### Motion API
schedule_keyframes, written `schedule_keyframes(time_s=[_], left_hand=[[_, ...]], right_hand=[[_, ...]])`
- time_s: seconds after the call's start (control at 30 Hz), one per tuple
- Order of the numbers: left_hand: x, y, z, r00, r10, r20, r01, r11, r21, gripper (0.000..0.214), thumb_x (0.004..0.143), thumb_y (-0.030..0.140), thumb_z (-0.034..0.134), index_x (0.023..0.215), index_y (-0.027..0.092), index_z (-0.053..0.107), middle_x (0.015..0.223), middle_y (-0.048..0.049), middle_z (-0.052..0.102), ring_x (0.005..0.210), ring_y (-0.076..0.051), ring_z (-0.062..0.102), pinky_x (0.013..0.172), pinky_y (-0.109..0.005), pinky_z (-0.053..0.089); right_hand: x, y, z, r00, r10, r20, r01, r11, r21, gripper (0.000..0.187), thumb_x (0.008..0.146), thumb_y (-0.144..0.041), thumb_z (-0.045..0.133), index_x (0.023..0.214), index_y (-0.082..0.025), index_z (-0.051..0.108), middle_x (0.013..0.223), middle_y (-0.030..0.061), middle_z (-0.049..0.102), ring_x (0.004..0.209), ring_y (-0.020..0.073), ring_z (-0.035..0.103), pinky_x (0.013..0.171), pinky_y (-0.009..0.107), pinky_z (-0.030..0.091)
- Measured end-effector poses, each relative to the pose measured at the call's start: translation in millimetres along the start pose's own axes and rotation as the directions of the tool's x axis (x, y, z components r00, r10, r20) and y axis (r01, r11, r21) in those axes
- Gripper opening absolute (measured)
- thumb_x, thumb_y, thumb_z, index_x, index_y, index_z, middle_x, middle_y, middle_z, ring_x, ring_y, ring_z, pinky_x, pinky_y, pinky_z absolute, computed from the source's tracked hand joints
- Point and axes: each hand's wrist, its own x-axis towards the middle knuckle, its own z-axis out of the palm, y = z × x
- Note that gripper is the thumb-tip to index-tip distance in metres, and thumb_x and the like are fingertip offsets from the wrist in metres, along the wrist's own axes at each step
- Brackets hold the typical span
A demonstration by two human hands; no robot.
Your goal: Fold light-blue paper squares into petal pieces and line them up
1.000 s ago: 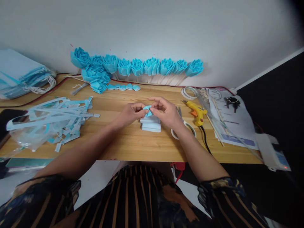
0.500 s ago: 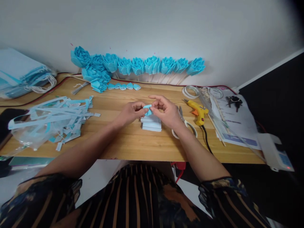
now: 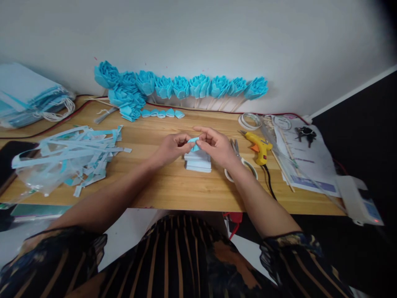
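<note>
Between my two hands is a small folded blue fabric piece [image 3: 194, 145], pinched at its edges. My left hand [image 3: 173, 148] grips its left side with thumb and fingers. On the other side, my right hand [image 3: 217, 147] pinches it, index finger reaching over the top. Just below lies a stack of pale blue-white cut pieces [image 3: 198, 164] on the wooden table [image 3: 173, 190]. A row of small folded blue petals [image 3: 162, 113] lies beyond my hands. Scissors [image 3: 245, 163] with white handles rest partly under my right forearm.
Blue fabric flowers [image 3: 180, 87] on sticks lean along the wall. Cut strips [image 3: 83, 153] heap at left beside a phone [image 3: 15, 159] and a mask stack [image 3: 27, 95]. At right are a yellow glue gun [image 3: 259, 147], tape rolls [image 3: 249, 121], keys [image 3: 306, 134] and paper [image 3: 310, 161].
My fingers have shifted slightly on the blue piece, which now appears a little more folded over. Both hands stay in nearly the same place above the stack.
</note>
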Motion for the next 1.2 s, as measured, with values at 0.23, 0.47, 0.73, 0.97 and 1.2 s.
schedule_keyframes(time_s=[0.23,0.47,0.73,0.97,1.2], left_hand=[[0.9,-1.1,0.2,1.0,-0.006,-0.011,0.006,1.0,0.008,0.026,0.077,0.038,0.069,0.069,0.015,0.058,0.056,0.0033,0.054,0.051,-0.006,0.044,0.049,-0.02,0.032],[3.7,-1.0,-0.1,0.996,-0.018,-0.087,0.018,1.0,0.01,0.028,0.075,0.041,0.07,0.069,0.016,0.058,0.055,0.0032,0.055,0.05,-0.007,0.045,0.049,-0.02,0.033],[3.1,2.0,0.6,0.997,-0.009,-0.082,0.01,1.0,0.013,0.028,0.075,0.041,0.069,0.069,0.016,0.058,0.055,0.0036,0.054,0.05,-0.007,0.046,0.049,-0.02,0.034],[2.8,2.0,1.0,0.996,-0.018,-0.088,0.018,1.0,0.002,0.027,0.076,0.041,0.069,0.071,0.016,0.059,0.055,0.0041,0.054,0.049,-0.007,0.045,0.048,-0.02,0.034],[2.1,2.0,1.6,0.996,-0.008,-0.084,0.009,1.0,0.018,0.028,0.076,0.041,0.069,0.069,0.016,0.058,0.056,0.0037,0.054,0.051,-0.006,0.044,0.049,-0.02,0.032]], right_hand=[[3.4,6.4,-3.6,0.998,-0.004,-0.056,0.009,0.996,0.092,0.032,0.086,-0.034,0.06,0.116,-0.022,0.064,0.078,-0.0017,0.065,0.07,0.0128,0.061,0.07,0.028,0.051],[2.7,-0.1,-3.4,0.995,-0.017,-0.097,0.018,1.0,0.004,0.016,0.084,-0.035,0.062,0.079,-0.021,0.061,0.075,-0.0003,0.064,0.071,0.0135,0.06,0.069,0.028,0.049],[1.5,-2.5,-2.0,0.998,0.016,-0.068,-0.023,0.995,-0.099,0.016,0.083,-0.036,0.061,0.08,-0.02,0.062,0.073,-0.0004,0.061,0.069,0.0137,0.056,0.066,0.028,0.045],[1.4,-1.9,-2.4,0.995,-0.008,-0.1,0.002,0.999,-0.054,0.013,0.082,-0.033,0.061,0.082,-0.02,0.06,0.075,-0.0006,0.062,0.069,0.0132,0.056,0.066,0.027,0.044],[-0.2,-5.7,-1.4,0.997,0.012,-0.081,-0.023,0.99,-0.137,0.015,0.082,-0.034,0.061,0.08,-0.02,0.062,0.075,-0.0002,0.062,0.069,0.0134,0.055,0.064,0.026,0.043]])
